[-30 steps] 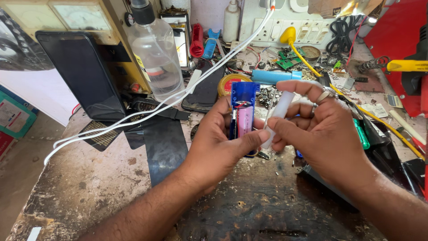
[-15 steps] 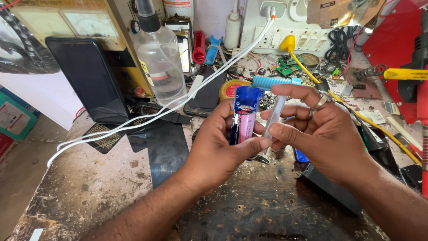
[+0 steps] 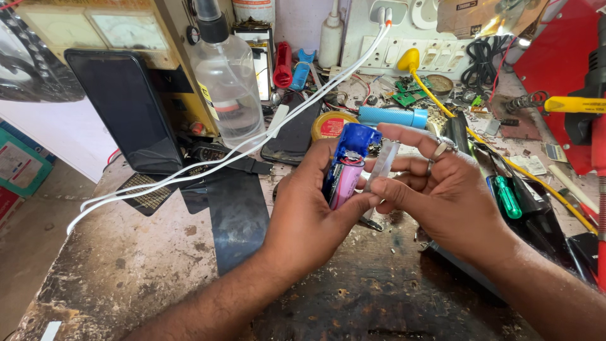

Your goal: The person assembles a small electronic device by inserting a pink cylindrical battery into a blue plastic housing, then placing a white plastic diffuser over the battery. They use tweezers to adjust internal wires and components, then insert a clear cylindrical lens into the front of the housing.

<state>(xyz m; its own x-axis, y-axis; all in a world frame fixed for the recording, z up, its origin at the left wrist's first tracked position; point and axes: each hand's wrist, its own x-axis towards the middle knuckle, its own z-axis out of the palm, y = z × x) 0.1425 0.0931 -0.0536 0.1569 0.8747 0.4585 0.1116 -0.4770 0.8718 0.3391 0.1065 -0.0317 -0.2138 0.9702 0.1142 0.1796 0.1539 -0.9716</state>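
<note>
While left hand (image 3: 309,208) is gripping blue-wrapped battery pack (image 3: 347,167) above workbench (image 3: 158,278) centre, right hand (image 3: 442,196) is pinching clear tape strip (image 3: 380,167) against it; round yellow tin with red label (image 3: 332,124) sitting just behind.

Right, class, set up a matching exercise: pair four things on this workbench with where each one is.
Things:
1. blue-wrapped pink battery cell
2. clear plastic spray bottle
3. green-handled screwdriver
4. black flat phone

Places:
a. propped upright at far left
b. held in the left hand
c. right of the right hand
d. standing behind the white cables

Pairs: 1-b, 2-d, 3-c, 4-a
</note>
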